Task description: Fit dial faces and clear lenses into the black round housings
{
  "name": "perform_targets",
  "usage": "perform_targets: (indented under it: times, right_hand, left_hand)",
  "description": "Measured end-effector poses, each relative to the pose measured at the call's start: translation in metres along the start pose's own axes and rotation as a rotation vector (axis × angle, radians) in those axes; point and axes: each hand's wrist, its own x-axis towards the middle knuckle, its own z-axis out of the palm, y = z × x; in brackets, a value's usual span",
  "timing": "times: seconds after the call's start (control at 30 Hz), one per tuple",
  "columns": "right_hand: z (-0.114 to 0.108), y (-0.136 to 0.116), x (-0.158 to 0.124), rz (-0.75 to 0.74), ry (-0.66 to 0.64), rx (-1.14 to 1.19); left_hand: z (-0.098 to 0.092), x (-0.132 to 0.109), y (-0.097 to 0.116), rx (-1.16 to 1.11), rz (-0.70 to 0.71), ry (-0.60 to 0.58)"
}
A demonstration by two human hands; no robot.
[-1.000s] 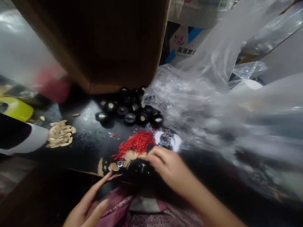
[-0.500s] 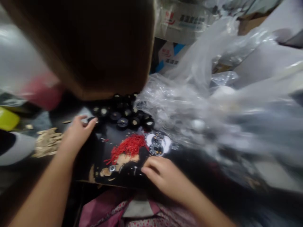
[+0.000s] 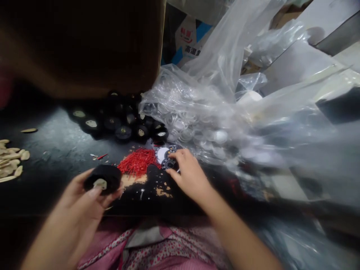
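Observation:
My left hand (image 3: pixel 84 206) is closed around a black round knob (image 3: pixel 108 174), tilted so its face with a pale metal insert shows. The thumb lies on that insert. At the small pile of discs, the fingertips of my right hand (image 3: pixel 187 170) close over the edges of a black dial disc (image 3: pixel 168 163) with white markings. A white round disc (image 3: pixel 162 154) lies beside it. Left of the discs is a heap of thin red pieces (image 3: pixel 137 162), perhaps pointers or short sleeves. More black knobs (image 3: pixel 123 132) are massed behind, in shadow.
A big cardboard box (image 3: pixel 112 84) looms over the far left. Clear plastic bags (image 3: pixel 197 108) holding clear round parts spread across the right. Flat pale wooden-looking pieces (image 3: pixel 12 161) lie at the left edge. A small screw (image 3: pixel 142 193) rests on the dark table (image 3: pixel 64 150).
My left hand has come back from the far knobs toward me, bringing one black knob. My right hand has moved away from the front edge to the discs. The view has shifted.

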Motion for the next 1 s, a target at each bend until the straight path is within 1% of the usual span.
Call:
perform_targets:
  times: [0.1,0.17,0.2,0.3,0.4,0.47,0.5,0.57,0.67,0.73,0.77,0.9,1.0]
  right_hand:
    - [0.002,0.004,-0.002,0.031,0.102,0.152]
    - [0.0,0.007,-0.004,0.093,0.12,0.306]
    - [-0.001,0.008,-0.004,0.126,0.114,0.384]
    - [-0.005,0.013,-0.005,0.17,0.111,0.546]
    - [-0.007,0.01,-0.007,0.129,0.193,0.602]
    - [-0.007,0.003,-0.01,0.103,0.209,0.649]
    - [-0.007,-0.002,-0.011,0.108,0.178,0.7]
    - [-0.005,-0.012,-0.014,0.153,0.052,0.869]
    - [-0.003,-0.022,-0.016,0.224,-0.133,1.095]
    - [-0.003,-0.023,-0.016,0.214,-0.174,1.09]
    - [-0.005,-0.023,-0.017,0.193,-0.152,1.036]
    - [-0.01,-0.03,-0.018,0.101,0.046,0.739]
    - [-0.01,-0.041,-0.02,0.045,0.075,0.695]
  left_hand:
    - [0.019,-0.016,-0.01,-0.146,-0.144,-0.068]
    - [0.023,-0.019,-0.016,-0.193,-0.265,-0.12]
    - [0.024,-0.019,-0.019,-0.21,-0.301,-0.155]
    - [0.025,-0.019,-0.025,-0.245,-0.326,-0.232]
    - [0.03,-0.022,-0.028,-0.26,-0.327,-0.221]
    - [0.037,-0.023,-0.029,-0.286,-0.353,-0.252]
    - [0.04,-0.023,-0.03,-0.306,-0.359,-0.272]
    - [0.044,-0.021,-0.031,-0.339,-0.335,-0.275]
    - [0.044,-0.015,-0.033,-0.325,-0.228,-0.184]
    - [0.042,-0.014,-0.034,-0.283,-0.18,-0.159]
    - [0.041,-0.014,-0.035,-0.261,-0.166,-0.164]
    - [0.044,-0.023,-0.038,-0.187,-0.155,-0.224]
    - [0.048,-0.029,-0.043,-0.141,-0.165,-0.221]
